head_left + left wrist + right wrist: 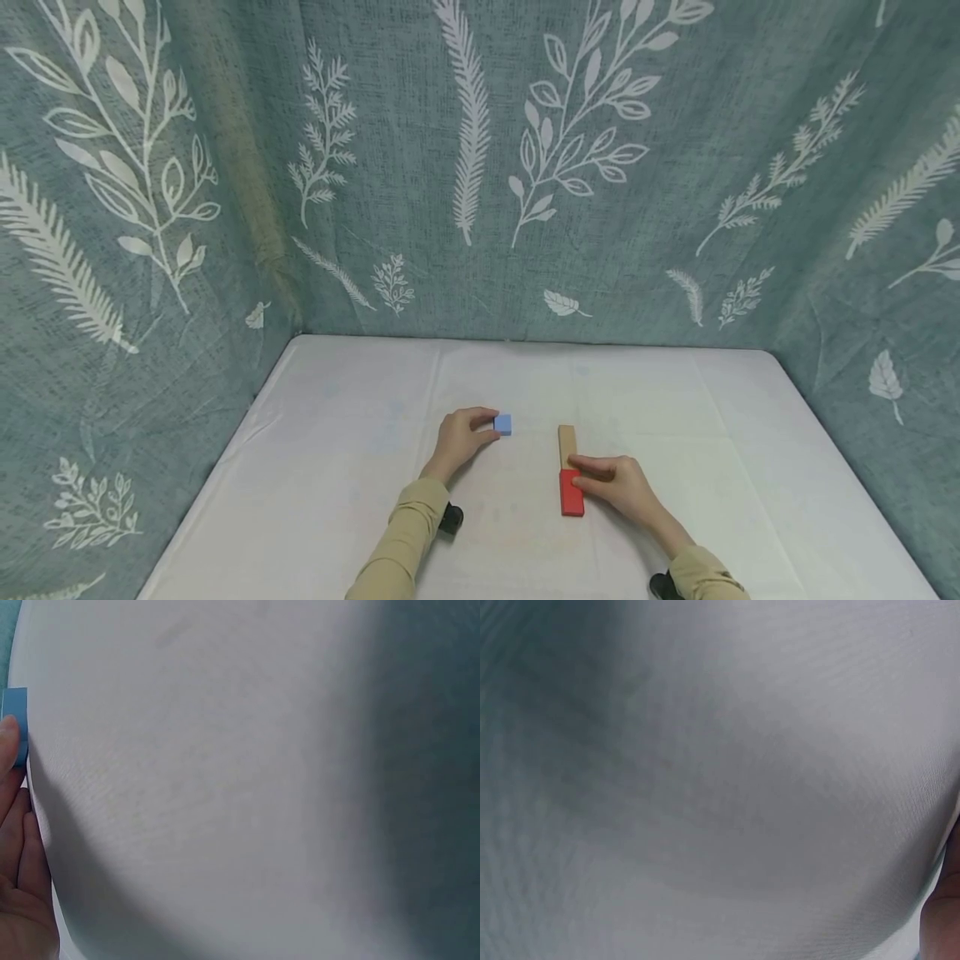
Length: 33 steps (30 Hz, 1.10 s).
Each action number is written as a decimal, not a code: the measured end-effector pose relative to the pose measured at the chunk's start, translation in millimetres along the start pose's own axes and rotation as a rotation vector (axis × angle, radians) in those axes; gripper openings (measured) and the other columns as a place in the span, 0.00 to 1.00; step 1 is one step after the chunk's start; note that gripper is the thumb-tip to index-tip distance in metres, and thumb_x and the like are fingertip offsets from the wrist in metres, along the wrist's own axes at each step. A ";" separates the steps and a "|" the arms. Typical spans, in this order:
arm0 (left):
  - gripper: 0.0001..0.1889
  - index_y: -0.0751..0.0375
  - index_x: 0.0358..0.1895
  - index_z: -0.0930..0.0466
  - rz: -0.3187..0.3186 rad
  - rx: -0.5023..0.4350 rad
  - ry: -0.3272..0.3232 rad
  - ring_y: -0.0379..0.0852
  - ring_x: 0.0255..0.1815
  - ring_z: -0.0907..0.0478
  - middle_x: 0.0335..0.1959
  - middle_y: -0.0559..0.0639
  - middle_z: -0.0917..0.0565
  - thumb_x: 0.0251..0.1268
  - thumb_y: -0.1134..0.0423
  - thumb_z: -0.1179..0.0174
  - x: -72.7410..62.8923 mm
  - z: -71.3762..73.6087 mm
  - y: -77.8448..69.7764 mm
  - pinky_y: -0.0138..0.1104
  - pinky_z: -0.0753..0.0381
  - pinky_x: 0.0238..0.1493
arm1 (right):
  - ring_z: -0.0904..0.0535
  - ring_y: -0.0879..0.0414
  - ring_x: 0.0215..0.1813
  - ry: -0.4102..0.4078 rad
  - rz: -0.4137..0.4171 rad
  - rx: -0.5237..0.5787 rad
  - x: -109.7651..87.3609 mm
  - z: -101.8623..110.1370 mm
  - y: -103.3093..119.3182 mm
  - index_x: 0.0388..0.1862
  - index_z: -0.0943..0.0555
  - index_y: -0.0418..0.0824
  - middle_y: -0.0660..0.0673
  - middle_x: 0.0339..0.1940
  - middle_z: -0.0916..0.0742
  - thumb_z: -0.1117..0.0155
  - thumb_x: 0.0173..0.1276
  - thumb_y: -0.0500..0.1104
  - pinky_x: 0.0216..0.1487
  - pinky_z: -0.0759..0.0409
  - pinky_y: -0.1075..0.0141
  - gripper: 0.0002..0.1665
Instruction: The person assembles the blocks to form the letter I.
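Note:
On the white-covered table, a small blue block [503, 425] is pinched between the thumb and forefinger of my left hand [459, 442]. The left wrist view has the same block [16, 720] at its left edge, a fingertip against it. To the right, a long light-wood block [567, 444] and a red block [572, 498] lie end to end in a line. My right hand [618, 487] reaches over their joint, forefinger tip at the wooden block's near end and thumb tip on the red block, spread apart. Only a bit of the hand [941, 922] shows in the right wrist view.
A white cloth [337, 467] covers the table. Teal curtains [405, 167] with white leaf prints stand behind it and on both sides. Dark wrist devices [451, 518] sit by the cuffs of both tan sleeves [405, 533].

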<state>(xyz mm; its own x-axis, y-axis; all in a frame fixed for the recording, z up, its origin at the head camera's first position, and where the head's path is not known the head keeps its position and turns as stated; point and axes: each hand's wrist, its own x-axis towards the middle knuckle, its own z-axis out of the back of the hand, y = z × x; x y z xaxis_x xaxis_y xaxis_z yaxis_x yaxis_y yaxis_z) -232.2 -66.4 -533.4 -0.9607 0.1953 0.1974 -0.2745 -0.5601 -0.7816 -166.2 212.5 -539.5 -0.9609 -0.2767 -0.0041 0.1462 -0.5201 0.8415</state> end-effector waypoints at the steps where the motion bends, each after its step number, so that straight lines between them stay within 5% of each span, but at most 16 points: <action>1: 0.16 0.63 0.46 0.16 -0.002 -0.001 0.000 0.55 0.53 0.19 0.45 0.57 0.13 0.51 0.66 0.30 0.0 -0.1 0.4 0.46 0.22 0.58 | 0.22 0.45 0.61 -0.002 0.001 -0.002 0.0 -0.3 0.0 0.53 0.17 0.43 0.46 0.52 0.14 0.29 0.57 0.49 0.58 0.20 0.64 0.24; 19: 0.17 0.66 0.47 0.16 0.017 -0.054 0.011 0.56 0.50 0.17 0.46 0.59 0.14 0.51 0.67 0.31 1.5 1.6 -0.7 0.44 0.19 0.55 | 0.21 0.47 0.60 -0.006 0.013 -0.001 0.2 0.4 -0.7 0.53 0.17 0.43 0.46 0.52 0.14 0.29 0.57 0.49 0.57 0.20 0.67 0.24; 33: 0.16 0.68 0.47 0.17 0.013 -0.094 -0.026 0.58 0.52 0.18 0.47 0.61 0.15 0.52 0.69 0.32 11.9 1.7 -19.5 0.46 0.19 0.55 | 0.22 0.46 0.61 -0.004 0.009 0.009 0.6 1.1 -0.7 0.53 0.17 0.43 0.46 0.52 0.14 0.30 0.58 0.49 0.59 0.21 0.62 0.24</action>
<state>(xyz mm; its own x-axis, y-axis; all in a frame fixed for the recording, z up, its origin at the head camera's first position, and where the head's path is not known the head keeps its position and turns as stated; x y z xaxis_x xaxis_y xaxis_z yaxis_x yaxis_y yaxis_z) -238.4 -54.6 -514.8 -0.9652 0.1667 0.2013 -0.2579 -0.4839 -0.8363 -167.2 213.7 -539.5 -0.9604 -0.2785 0.0055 0.1527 -0.5100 0.8465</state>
